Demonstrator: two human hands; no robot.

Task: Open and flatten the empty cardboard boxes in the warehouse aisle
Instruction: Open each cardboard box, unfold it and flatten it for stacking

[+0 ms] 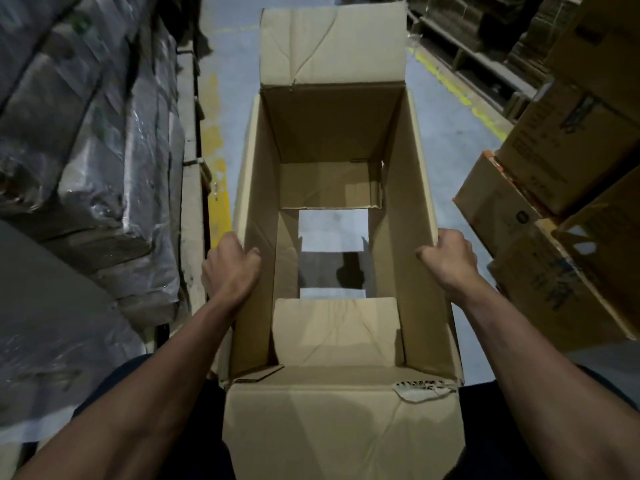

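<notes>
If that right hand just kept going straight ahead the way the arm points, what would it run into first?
Nothing new: the right hand already grips the cardboard box by its right wall. Going on, it would probably slide along that wall's rim, toward the grey floor; depth is unclear.

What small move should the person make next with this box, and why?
Probably push the two long walls sideways so the box collapses flat. Both hands, left hand and right hand, grip opposite rims, and the floor shows through the opened bottom flaps.

Matt creased cardboard box [332, 126], glossy plastic-wrapped pallet stacks [86, 133], smooth painted concrete floor [446, 133]
</notes>
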